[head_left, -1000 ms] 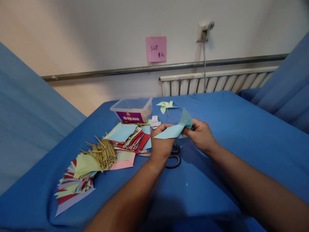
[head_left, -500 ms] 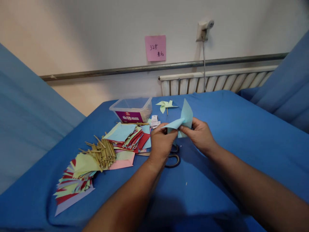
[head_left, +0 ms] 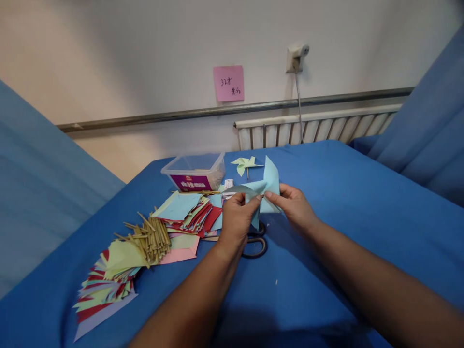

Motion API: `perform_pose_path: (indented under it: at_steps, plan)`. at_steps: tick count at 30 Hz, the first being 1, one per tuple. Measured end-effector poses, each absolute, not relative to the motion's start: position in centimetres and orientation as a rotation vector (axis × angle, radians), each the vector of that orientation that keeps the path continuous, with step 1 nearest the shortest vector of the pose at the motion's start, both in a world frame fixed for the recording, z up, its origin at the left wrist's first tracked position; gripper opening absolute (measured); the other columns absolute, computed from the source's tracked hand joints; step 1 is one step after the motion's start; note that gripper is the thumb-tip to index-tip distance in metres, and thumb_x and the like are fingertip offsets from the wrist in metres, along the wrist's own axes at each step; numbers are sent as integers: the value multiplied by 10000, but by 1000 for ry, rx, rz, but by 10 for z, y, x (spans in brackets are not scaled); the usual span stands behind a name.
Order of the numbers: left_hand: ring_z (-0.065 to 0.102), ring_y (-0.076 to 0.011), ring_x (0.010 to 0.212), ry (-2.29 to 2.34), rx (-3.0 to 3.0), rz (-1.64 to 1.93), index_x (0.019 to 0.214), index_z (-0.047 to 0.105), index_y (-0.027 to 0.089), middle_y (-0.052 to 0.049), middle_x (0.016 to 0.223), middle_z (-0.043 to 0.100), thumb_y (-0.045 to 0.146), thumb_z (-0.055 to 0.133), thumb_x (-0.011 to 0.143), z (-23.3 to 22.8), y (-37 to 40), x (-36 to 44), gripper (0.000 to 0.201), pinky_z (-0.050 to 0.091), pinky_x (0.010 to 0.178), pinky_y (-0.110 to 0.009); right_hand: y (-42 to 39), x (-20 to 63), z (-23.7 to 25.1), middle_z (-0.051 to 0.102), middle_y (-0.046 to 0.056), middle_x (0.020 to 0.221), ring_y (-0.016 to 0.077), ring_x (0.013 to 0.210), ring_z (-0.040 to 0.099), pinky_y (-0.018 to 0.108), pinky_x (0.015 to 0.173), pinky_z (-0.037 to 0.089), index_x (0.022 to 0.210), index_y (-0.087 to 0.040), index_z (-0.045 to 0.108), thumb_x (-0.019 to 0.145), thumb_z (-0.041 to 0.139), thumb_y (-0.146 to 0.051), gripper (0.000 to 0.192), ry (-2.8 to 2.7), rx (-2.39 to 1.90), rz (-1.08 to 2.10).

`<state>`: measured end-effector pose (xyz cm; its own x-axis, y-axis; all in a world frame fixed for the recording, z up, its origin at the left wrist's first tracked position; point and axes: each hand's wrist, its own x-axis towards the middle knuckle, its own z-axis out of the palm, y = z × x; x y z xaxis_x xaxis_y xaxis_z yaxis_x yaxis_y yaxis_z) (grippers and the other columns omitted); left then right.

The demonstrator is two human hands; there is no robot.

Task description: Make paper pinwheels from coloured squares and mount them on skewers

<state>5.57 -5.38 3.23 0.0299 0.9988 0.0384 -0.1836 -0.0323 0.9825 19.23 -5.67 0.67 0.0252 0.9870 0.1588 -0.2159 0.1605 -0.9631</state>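
Above the table I hold a light blue paper pinwheel [head_left: 270,180] between both hands, its blades folded in toward the middle. My left hand [head_left: 237,215] is closed on its left side, thumb at the centre. My right hand [head_left: 295,205] pinches it from the right, thumb also near the centre. A small dark shiny spot, perhaps a pin head, shows between the two thumbs. Under my left hand lies a pair of scissors [head_left: 256,247] with black handles, its blades partly covered. Farther back rests a pale green pinwheel [head_left: 246,165] on a short stick.
Left of my hands are stacked coloured paper sheets [head_left: 181,207], a heap of short sticks [head_left: 155,239] and fanned cut papers [head_left: 105,290]. A clear plastic box [head_left: 194,166] stands behind them, near small white boxes [head_left: 228,183]. A blue cloth covers the table [head_left: 344,232].
The pinwheel has turned in my hands, and more of its folded blades and centre now show. Both thumbs have come together at the middle. The view has tilted slightly upward.
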Motion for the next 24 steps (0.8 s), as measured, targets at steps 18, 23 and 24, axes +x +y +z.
perform_pose_path:
  at_steps: [18, 23, 24]
  plan:
    - [594, -142, 600, 1061, 1118, 1273, 725, 724, 141, -35, 712, 701, 339, 781, 580, 13, -47, 57, 252, 460, 562, -245, -56, 191, 1, 733, 58, 781, 178, 627, 629, 318, 607, 488, 840, -143, 712, 615, 799, -452, 392, -1090, -1100, 1140]
    - [594, -151, 619, 1078, 1125, 1295, 740, 718, 136, -50, 731, 700, 335, 776, 581, 6, -44, 58, 261, 468, 572, -256, -57, 190, 0, 723, 56, 763, 182, 629, 618, 325, 607, 489, 847, -149, 708, 614, 796, -461, 399, -1109, -1141, 1009]
    - [596, -152, 626, 1090, 1133, 1302, 740, 715, 135, -50, 730, 698, 330, 771, 586, 6, -44, 58, 254, 469, 578, -257, -57, 190, 1, 723, 56, 766, 182, 633, 617, 325, 611, 489, 856, -147, 710, 618, 793, -460, 402, -1116, -1147, 997]
